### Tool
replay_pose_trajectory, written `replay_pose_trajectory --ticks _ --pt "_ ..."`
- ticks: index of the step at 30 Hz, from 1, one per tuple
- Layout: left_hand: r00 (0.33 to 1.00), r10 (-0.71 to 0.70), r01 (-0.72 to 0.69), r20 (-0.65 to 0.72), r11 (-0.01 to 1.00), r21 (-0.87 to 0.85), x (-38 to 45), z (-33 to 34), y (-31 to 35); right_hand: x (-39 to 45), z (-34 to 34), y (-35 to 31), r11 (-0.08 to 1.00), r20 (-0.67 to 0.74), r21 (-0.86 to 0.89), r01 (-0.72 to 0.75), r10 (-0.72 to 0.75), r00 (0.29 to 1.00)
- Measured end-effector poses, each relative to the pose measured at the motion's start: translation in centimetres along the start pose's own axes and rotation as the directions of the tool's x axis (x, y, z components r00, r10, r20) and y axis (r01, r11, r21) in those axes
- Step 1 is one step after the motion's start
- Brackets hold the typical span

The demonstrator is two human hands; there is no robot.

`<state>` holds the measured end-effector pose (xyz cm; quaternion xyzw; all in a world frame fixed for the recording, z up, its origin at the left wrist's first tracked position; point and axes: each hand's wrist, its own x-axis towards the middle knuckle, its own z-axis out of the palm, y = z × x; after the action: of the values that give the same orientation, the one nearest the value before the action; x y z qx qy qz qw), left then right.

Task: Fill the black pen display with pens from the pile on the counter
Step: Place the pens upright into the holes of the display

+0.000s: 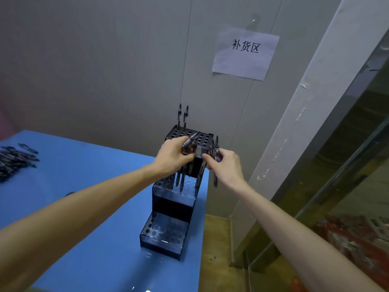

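Observation:
A black three-tiered pen display point(168, 209) stands at the right edge of the blue counter point(84, 218). Two dark pens point(182, 118) stand upright in holes at the back left of its top tier. My left hand point(171, 157) grips a bundle of dark pens point(190, 144) above the display, their tips hanging down toward the middle tier. My right hand point(226, 167) grips another few pens point(215, 157) just to the right of the top tier. A pile of dark pens point(14, 161) lies at the counter's far left.
A grey wall runs right behind the display, with a paper sign point(245, 53) taped to it. The counter ends just right of the display; beyond it is a drop to a brownish floor point(219, 249) and a glass partition point(336, 186).

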<state>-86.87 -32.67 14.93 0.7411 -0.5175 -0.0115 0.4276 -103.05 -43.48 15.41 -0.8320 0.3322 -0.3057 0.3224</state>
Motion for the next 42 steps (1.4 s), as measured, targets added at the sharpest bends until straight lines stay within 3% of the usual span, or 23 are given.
replay_pose_trajectory --ticks 7,14,22,31,42 --pt "0.995 0.014 -0.009 -0.103 0.999 0.045 -0.3 0.4 0.3 0.2 0.3 -0.3 0.999 -0.016 -0.03 0.035 -0.036 0.999" --pt "0.996 -0.002 -0.001 -0.092 1.0 -0.025 0.1 0.3 0.6 0.2 0.0 -0.1 0.98 -0.054 -0.183 0.077 -0.088 0.995" --pt "1.0 0.011 -0.011 0.007 0.995 0.101 -0.2 0.0 0.8 0.0 0.2 0.7 0.998 -0.059 -0.035 0.053 -0.055 0.997" --pt "0.976 -0.153 0.127 0.156 0.978 0.167 0.0 0.0 0.9 -0.1 0.2 0.5 0.993 -0.033 -0.095 0.069 -0.072 0.997" --pt "0.942 -0.219 0.152 0.254 0.954 0.26 0.6 0.0 0.9 -0.9 0.6 0.2 0.999 -0.049 -0.026 0.037 -0.038 0.998"
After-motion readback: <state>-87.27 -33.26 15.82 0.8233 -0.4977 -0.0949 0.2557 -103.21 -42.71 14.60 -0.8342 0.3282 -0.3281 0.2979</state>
